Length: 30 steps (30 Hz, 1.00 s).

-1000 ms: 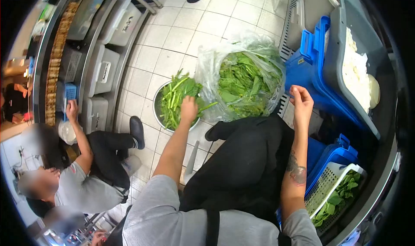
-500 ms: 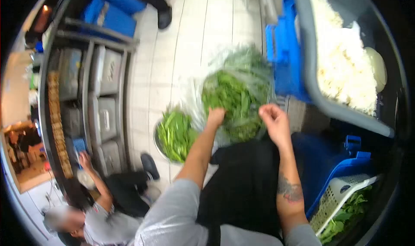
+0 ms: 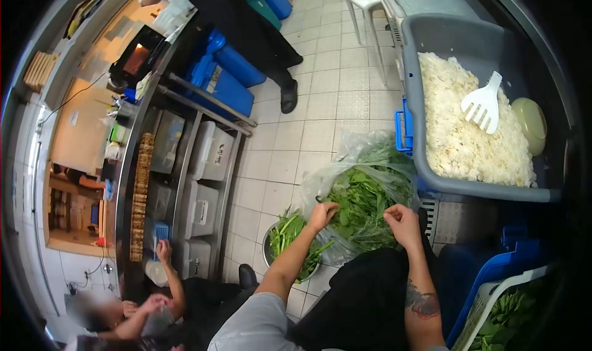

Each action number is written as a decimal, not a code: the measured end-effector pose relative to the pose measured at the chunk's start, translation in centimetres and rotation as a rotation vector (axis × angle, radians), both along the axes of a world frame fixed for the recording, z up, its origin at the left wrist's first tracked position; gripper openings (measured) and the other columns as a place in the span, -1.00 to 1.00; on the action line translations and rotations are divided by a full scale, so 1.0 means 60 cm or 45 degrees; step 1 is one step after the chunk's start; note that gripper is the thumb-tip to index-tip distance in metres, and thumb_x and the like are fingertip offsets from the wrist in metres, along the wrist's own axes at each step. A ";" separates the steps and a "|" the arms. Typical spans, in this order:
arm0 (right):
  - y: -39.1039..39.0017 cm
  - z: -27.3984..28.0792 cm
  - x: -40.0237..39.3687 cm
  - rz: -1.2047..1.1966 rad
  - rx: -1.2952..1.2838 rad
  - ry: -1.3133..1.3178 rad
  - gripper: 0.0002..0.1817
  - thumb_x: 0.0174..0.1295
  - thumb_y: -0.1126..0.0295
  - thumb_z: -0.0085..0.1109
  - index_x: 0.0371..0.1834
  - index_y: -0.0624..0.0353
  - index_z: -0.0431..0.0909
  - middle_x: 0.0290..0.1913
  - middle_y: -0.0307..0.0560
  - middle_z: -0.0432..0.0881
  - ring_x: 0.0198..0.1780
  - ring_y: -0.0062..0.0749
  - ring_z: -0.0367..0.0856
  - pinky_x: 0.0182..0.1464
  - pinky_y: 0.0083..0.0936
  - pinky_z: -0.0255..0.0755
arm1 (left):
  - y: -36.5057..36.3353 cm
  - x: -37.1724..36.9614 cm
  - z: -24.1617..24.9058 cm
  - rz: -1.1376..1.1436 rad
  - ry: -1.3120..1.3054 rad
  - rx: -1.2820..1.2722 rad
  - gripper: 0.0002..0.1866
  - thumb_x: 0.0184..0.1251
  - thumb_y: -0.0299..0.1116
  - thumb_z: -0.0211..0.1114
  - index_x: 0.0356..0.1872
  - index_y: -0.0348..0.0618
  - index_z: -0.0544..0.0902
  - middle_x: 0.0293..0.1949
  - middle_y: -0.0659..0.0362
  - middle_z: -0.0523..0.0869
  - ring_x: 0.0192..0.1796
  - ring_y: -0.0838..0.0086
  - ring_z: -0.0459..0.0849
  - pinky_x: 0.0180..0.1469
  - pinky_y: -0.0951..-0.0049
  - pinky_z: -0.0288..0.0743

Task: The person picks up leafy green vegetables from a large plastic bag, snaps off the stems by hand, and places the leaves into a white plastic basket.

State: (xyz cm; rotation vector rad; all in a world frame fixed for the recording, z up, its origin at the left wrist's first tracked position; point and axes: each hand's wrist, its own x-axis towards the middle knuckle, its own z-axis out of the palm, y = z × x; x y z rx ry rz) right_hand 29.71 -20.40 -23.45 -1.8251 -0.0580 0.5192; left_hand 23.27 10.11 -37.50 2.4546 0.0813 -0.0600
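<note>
A clear plastic bag (image 3: 314,187) full of leafy greens (image 3: 364,197) lies on the floor before me. At the bag's left edge is my left hand (image 3: 324,216), fingers closed against the leaves; whatever they grip is hidden. On the opposite side of the bag, my right hand (image 3: 404,224) has thumb and fingertips pinched together over the greens, and I cannot make out anything between them. A round metal bowl (image 3: 266,247) holding long-stemmed greens (image 3: 287,237) stands left of the bag, partly behind my left forearm.
At right, a grey tub (image 3: 425,172) holds white rice (image 3: 450,117), a white slotted paddle (image 3: 484,104) and a pale bowl (image 3: 529,126). Below it is a white basket (image 3: 487,305) of greens. Shelves with lidded boxes (image 3: 209,151) line the left. A seated person (image 3: 111,314) and a standing person (image 3: 246,30) are nearby.
The view has tilted up and shifted, showing more floor and the paddle. My left hand has come out from deeper among the leaves to the bag's edge; my right hand stays pinched.
</note>
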 end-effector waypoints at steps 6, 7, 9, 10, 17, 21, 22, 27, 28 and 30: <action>0.011 -0.015 -0.005 0.149 -0.050 -0.058 -0.61 0.05 0.37 0.34 -0.05 0.22 0.53 -0.14 0.00 0.58 -0.16 -0.32 0.57 -0.11 -0.36 0.46 | -0.017 0.038 0.128 0.212 0.024 -0.330 -0.75 0.14 -0.43 0.36 -0.14 -0.24 0.69 -0.33 0.11 0.75 -0.38 0.61 0.61 -0.30 0.49 0.49; 0.017 -0.010 -0.006 0.169 -0.080 -0.106 -0.53 0.03 0.37 0.36 0.03 0.21 0.48 -0.03 0.05 0.53 -0.04 -0.22 0.55 -0.02 -0.30 0.44 | -0.023 0.044 0.155 0.214 0.030 -0.383 -0.75 0.14 -0.43 0.36 -0.14 -0.24 0.69 -0.34 0.15 0.76 -0.38 0.61 0.61 -0.30 0.50 0.49; 0.021 -0.022 -0.012 0.219 -0.103 -0.188 -0.34 -0.04 0.36 0.41 0.18 0.18 0.36 0.16 0.11 0.40 0.18 -0.06 0.43 0.16 -0.22 0.35 | -0.043 0.048 0.213 0.234 0.103 -0.491 -0.77 0.15 -0.43 0.37 -0.16 -0.24 0.69 -0.34 0.22 0.75 -0.37 0.63 0.61 -0.29 0.53 0.50; 0.023 -0.034 -0.011 0.243 -0.089 -0.229 -0.22 -0.08 0.35 0.44 0.27 0.16 0.28 0.24 0.13 0.33 0.28 0.01 0.34 0.25 -0.19 0.29 | -0.049 0.053 0.251 0.246 0.163 -0.539 -0.78 0.16 -0.43 0.37 -0.17 -0.25 0.69 -0.34 0.27 0.75 -0.36 0.64 0.61 -0.27 0.55 0.51; 0.054 0.001 -0.029 0.344 0.190 -0.337 -0.05 -0.18 0.28 0.53 0.34 0.19 0.22 0.32 0.13 0.32 0.32 -0.10 0.33 0.26 -0.29 0.28 | -0.084 0.086 0.399 0.307 0.041 -1.153 -0.87 0.22 -0.53 0.28 -0.21 -0.31 0.63 -0.31 0.16 0.72 -0.32 0.54 0.67 -0.25 0.52 0.57; 0.075 -0.029 -0.021 0.278 0.375 -0.109 -0.36 0.00 0.21 0.43 0.11 0.34 0.45 -0.01 0.08 0.63 0.05 -0.24 0.57 0.13 -0.38 0.37 | -0.107 0.119 0.402 0.415 0.160 -1.231 -0.77 0.26 -0.42 0.29 -0.11 -0.31 0.59 -0.25 0.15 0.70 -0.26 0.53 0.67 -0.21 0.50 0.57; 0.079 -0.038 -0.021 0.223 0.434 -0.074 -0.39 0.03 0.21 0.41 0.09 0.33 0.46 -0.01 0.07 0.63 0.04 -0.25 0.58 0.12 -0.38 0.38 | -0.111 0.126 0.400 0.453 0.152 -1.272 -0.74 0.26 -0.40 0.29 -0.08 -0.30 0.58 -0.19 0.14 0.68 -0.21 0.53 0.65 -0.19 0.50 0.56; 0.087 -0.060 -0.021 -0.025 0.628 0.252 -0.63 0.22 0.24 0.25 -0.03 0.29 0.54 -0.12 -0.13 0.65 -0.14 -0.43 0.58 -0.05 -0.45 0.44 | -0.106 0.115 0.344 0.547 0.054 -1.317 -0.43 0.37 0.03 0.11 0.21 -0.19 0.41 0.11 0.07 0.54 0.12 0.35 0.51 0.12 0.25 0.38; 0.084 -0.047 -0.019 -0.078 0.687 0.386 -0.65 0.24 0.24 0.23 -0.05 0.29 0.55 -0.15 -0.16 0.65 -0.18 -0.47 0.57 -0.09 -0.47 0.45 | -0.095 0.102 0.317 0.578 0.044 -1.325 -0.37 0.37 0.11 0.06 0.26 -0.17 0.37 0.14 0.06 0.51 0.15 0.29 0.48 0.19 0.15 0.33; 0.077 -0.035 -0.007 0.101 0.690 0.426 -0.69 0.31 0.23 0.14 -0.08 0.27 0.56 -0.20 -0.25 0.62 -0.23 -0.58 0.52 -0.15 -0.56 0.43 | -0.092 0.060 0.254 0.791 0.145 -1.192 -0.31 0.35 0.24 -0.04 0.29 -0.06 0.36 0.24 0.08 0.43 0.29 0.22 0.33 0.23 0.09 0.22</action>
